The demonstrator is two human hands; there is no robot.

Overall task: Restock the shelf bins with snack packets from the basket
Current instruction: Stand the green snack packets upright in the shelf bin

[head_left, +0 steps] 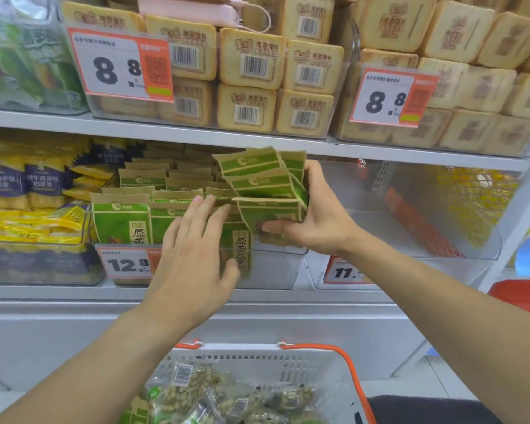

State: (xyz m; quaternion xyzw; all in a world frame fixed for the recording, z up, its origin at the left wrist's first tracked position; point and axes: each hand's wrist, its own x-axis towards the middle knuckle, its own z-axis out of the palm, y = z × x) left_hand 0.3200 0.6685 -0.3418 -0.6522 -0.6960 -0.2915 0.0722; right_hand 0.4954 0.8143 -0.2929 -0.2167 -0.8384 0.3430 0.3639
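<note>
My right hand (pixel 315 215) grips a fanned stack of green and tan snack packets (pixel 263 182) above the right end of a clear shelf bin (pixel 273 264). Rows of the same green packets (pixel 129 215) stand upright in that bin. My left hand (pixel 193 255) reaches over the bin's front edge with straight fingers touching the tops of the standing packets. Below, a white basket (pixel 288 362) with orange handles holds several clear packets of seeds or nuts (pixel 227 399).
To the right, a clear bin (pixel 410 215) holds no packets. Yellow and blue packets (pixel 28 194) fill the bin on the left. Tan cracker packs (pixel 248 81) crowd the upper shelf behind price tags. A red object (pixel 520 295) lies at the far right.
</note>
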